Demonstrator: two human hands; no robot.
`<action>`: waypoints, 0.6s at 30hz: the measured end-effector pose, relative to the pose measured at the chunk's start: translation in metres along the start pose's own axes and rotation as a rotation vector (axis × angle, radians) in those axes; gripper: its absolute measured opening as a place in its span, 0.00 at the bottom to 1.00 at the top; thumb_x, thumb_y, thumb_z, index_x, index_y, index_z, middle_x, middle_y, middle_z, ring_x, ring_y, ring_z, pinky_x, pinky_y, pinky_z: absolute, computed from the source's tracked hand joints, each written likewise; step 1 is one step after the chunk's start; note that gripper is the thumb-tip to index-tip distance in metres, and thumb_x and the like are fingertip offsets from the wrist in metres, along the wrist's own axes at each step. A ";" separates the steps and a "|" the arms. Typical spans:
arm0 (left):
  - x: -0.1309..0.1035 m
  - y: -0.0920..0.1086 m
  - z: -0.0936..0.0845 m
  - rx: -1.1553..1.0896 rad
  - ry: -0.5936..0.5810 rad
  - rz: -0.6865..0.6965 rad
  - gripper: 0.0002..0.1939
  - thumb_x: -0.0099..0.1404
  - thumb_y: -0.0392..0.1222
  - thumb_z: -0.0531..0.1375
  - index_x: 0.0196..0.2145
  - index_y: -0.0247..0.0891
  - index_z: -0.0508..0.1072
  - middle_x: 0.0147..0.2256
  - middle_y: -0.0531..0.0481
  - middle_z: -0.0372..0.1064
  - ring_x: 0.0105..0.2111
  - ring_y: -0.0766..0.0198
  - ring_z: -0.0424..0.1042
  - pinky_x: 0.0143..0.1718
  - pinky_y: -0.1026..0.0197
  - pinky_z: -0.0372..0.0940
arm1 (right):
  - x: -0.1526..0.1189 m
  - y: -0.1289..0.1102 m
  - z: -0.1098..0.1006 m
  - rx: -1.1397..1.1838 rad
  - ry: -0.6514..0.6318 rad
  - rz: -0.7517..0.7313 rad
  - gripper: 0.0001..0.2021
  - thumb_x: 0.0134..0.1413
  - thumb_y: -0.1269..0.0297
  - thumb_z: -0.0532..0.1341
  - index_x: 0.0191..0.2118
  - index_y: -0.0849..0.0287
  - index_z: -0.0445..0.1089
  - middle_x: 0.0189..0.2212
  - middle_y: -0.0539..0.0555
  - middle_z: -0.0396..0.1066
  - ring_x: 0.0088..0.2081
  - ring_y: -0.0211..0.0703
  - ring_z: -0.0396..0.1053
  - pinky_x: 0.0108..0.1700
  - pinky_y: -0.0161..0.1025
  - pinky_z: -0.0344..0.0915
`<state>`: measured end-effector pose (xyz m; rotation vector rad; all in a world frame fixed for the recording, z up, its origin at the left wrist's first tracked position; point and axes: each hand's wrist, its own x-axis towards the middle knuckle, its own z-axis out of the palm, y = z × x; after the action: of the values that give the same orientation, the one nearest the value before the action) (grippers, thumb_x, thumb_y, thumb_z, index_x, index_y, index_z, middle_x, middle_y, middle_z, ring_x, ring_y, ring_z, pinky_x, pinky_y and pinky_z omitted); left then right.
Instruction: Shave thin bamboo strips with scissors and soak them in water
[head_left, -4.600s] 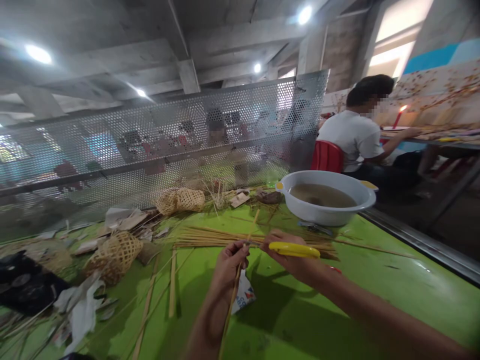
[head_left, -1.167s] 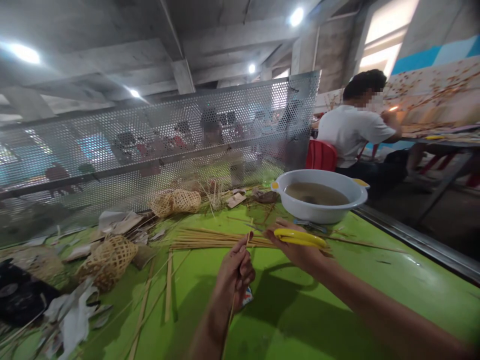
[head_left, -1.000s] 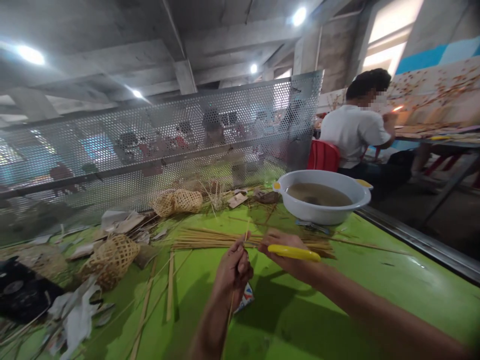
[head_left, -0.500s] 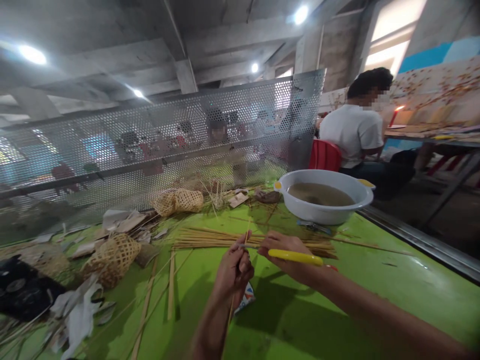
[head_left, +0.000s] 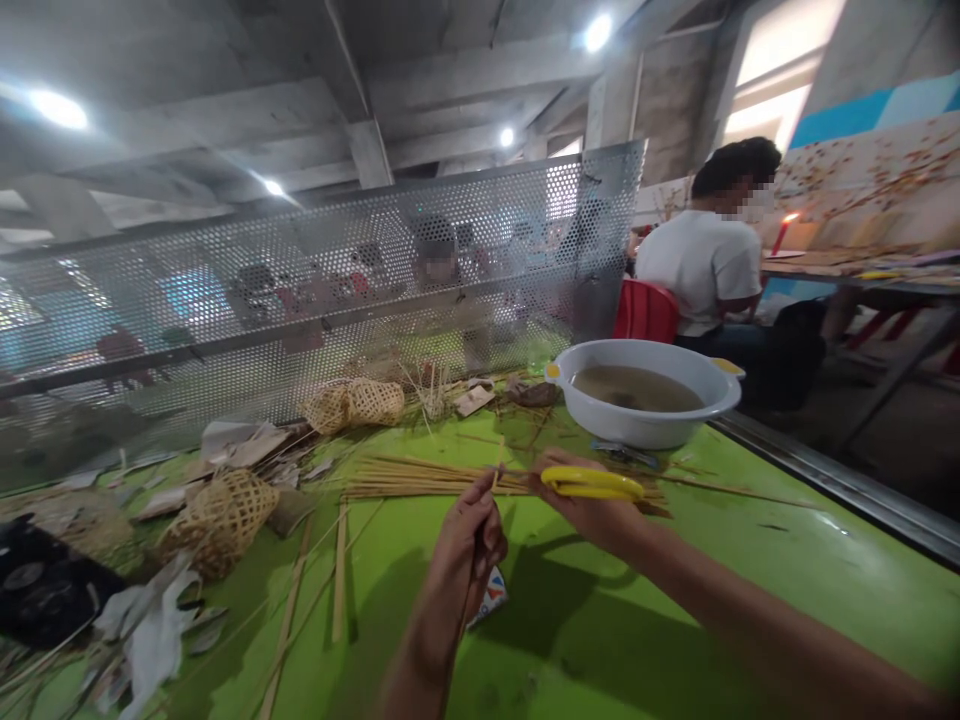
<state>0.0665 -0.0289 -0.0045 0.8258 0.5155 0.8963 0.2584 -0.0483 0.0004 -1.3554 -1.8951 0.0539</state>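
Observation:
My left hand (head_left: 471,535) is closed on a thin bamboo strip (head_left: 501,450), whose tip sticks up past the fingertips. Gripped in my right hand (head_left: 574,500) are scissors with yellow handles (head_left: 592,482), the handle loops lying over the back of the hand. The blades point left to the strip at my left fingertips; whether they touch it I cannot tell. Behind both hands a bundle of thin bamboo sticks (head_left: 420,478) lies across the green table. A small white packet (head_left: 491,595) with blue and orange print lies beneath my left hand, partly hidden by it.
A white basin (head_left: 645,425) of murky water stands back right. Woven bamboo baskets (head_left: 225,515), scraps and a black bag (head_left: 45,580) cover the left side. A perforated metal screen (head_left: 337,300) borders the back. A person in white (head_left: 697,270) sits at right near a lit red candle (head_left: 781,232).
The scissors have turned in my right hand, so their yellow handle loop shows wider. My right hand has risen slightly. The left hand keeps its hold on the strip.

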 end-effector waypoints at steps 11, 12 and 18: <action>0.003 -0.002 -0.005 -0.014 0.062 -0.019 0.20 0.59 0.42 0.65 0.48 0.35 0.70 0.15 0.63 0.54 0.13 0.76 0.45 0.16 0.70 0.43 | -0.002 -0.005 0.001 0.038 -0.072 0.003 0.15 0.65 0.55 0.53 0.30 0.55 0.67 0.29 0.50 0.70 0.29 0.39 0.68 0.32 0.34 0.62; 0.003 -0.001 -0.005 -0.012 0.051 -0.016 0.22 0.59 0.41 0.65 0.50 0.35 0.70 0.16 0.63 0.54 0.14 0.76 0.45 0.16 0.70 0.43 | -0.001 -0.004 0.000 0.015 -0.048 0.017 0.15 0.66 0.55 0.52 0.30 0.55 0.67 0.29 0.50 0.70 0.29 0.39 0.68 0.32 0.34 0.62; -0.003 0.002 0.000 -0.028 -0.012 0.002 0.26 0.59 0.39 0.64 0.55 0.33 0.69 0.17 0.64 0.50 0.14 0.78 0.42 0.17 0.70 0.41 | 0.004 0.007 -0.006 -0.047 0.168 0.105 0.16 0.65 0.52 0.52 0.30 0.55 0.65 0.27 0.51 0.70 0.29 0.41 0.68 0.33 0.37 0.63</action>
<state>0.0640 -0.0311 -0.0029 0.8064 0.4905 0.8983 0.2669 -0.0446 0.0042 -1.4445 -1.6942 -0.0505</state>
